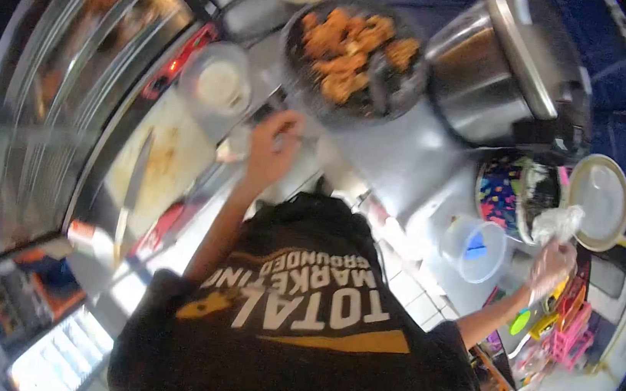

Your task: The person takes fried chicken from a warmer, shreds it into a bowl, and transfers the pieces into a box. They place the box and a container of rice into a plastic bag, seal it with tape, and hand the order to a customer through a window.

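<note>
from the head view: pinching a crumpled white wad (558,223) in the right hand (554,265), fingers drawn together, in what looks like a clear plastic glove. holding the wad at the rim of a patterned tub (499,192), just beside a pale round lid (600,199); cannot tell whether tissue or thin plastic, or whether touching the rim.

reaching with the bare left hand (274,143) over the worktop (410,156), near a pan (404,90) of fried pieces (340,75) and a clear bowl (238,71) with something pale inside. fingers curled, but too blurred to tell whether gripping anything.

judging by the wad and the open tub, probably busy with drawing the wad out or tucking it in; cannot settle which. calling next, as a guess, for a steady pinch on the right and a clean path past rim and lid, without knocking the clear container (491,271) nearby.
</note>
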{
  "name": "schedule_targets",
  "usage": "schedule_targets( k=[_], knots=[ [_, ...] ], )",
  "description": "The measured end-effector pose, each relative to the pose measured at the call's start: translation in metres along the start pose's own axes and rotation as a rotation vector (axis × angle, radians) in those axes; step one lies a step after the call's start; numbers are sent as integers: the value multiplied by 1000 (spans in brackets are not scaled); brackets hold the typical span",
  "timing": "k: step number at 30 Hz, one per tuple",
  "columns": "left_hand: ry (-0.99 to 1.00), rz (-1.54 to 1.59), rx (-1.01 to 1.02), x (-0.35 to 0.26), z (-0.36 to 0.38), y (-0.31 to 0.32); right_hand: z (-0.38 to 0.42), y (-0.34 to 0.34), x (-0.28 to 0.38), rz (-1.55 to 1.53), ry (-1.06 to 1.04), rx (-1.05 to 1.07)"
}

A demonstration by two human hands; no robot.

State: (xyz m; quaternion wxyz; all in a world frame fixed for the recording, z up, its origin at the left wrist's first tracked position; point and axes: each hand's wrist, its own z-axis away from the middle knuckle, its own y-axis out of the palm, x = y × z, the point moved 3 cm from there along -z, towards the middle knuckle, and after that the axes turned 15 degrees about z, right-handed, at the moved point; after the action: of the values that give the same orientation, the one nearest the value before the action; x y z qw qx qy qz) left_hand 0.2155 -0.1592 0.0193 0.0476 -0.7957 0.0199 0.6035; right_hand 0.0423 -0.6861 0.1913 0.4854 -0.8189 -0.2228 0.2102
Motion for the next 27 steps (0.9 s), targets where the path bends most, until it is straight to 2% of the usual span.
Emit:
schedule_targets(
  k=[1,3,4,5,6,7,8,9,10,11,13,14,16,18,20,21,22,23,25,27],
  knots=[
    [-118,131,128,-11,12,17,31,-45,38,1,62,118],
    [-508,707,314,-19,39,47,82,-45,76,-278,-234,112],
    [-541,713,305,-23,48,50,120,-50,115,-594,-296,256],
    [-675,843,371,-28,60,53,150,-45,144,-381,-428,451],
    [-806,977,438,-27,74,51,188,-27,171,-549,-500,603],
    [-837,980,436,-17,90,43,220,-26,209,-745,-580,798],
    [-854,857,405,2,107,32,256,-5,233,-830,-645,966],
    [-867,735,380,23,123,16,293,8,255,-967,-699,996],
    [-850,605,257,43,139,-4,324,18,276,-874,-737,1020],
    [-891,604,263,59,162,-23,358,30,294,-777,-774,1049],
    [-918,428,156,104,195,-78,432,69,323,-794,-698,1038],
    [-960,415,164,126,212,-103,468,98,339,-789,-681,1057],
    [-1060,348,150,193,255,-161,538,149,371,-969,-746,1029],
    [-778,187,83,233,259,-218,581,165,392,-960,-631,1197],
    [-555,-511,56,302,254,-290,603,201,412,-950,-533,1276],
    [-409,-1004,177,309,232,-309,620,220,420,-973,-478,1269],
    [-212,-1096,281,355,226,-351,637,236,425,-995,-423,1263],
    [-65,-1005,382,361,200,-356,650,255,433,-1009,-425,1263],
    [-12,-1106,473,396,168,-384,675,292,444,-1125,-303,1302],
    [211,-1129,733,434,153,-410,683,309,450,-1187,-277,1274]
  ],
)
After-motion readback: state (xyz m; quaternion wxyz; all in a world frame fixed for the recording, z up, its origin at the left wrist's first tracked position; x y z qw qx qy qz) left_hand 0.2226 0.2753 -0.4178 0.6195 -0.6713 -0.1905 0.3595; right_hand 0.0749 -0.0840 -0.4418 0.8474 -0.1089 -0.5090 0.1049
